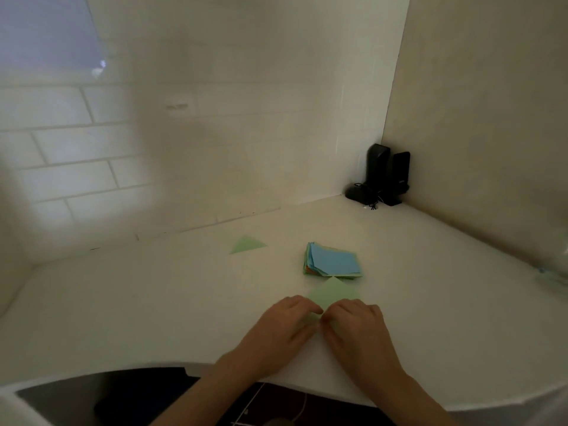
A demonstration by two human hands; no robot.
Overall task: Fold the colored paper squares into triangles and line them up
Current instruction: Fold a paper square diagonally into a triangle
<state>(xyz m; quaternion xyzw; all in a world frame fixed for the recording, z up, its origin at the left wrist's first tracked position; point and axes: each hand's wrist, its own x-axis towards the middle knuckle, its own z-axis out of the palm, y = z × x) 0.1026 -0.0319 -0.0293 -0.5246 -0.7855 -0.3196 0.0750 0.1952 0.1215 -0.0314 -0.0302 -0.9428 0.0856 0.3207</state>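
Left hand (287,318) and right hand (353,319) pressed together on green paper (333,292) near bench front edge, fingers bent flat, apparently creasing fold. Just beyond, stack (333,261); finished triangle (247,244) parked toward back edge.

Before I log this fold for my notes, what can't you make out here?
- Near part of the green paper: head view, covered by the left hand and right hand, so the crease and each grip are hidden.
- Stack of paper squares: lower sheets show only as edges; count unclear.
- Black objects in the corner: dim, small.
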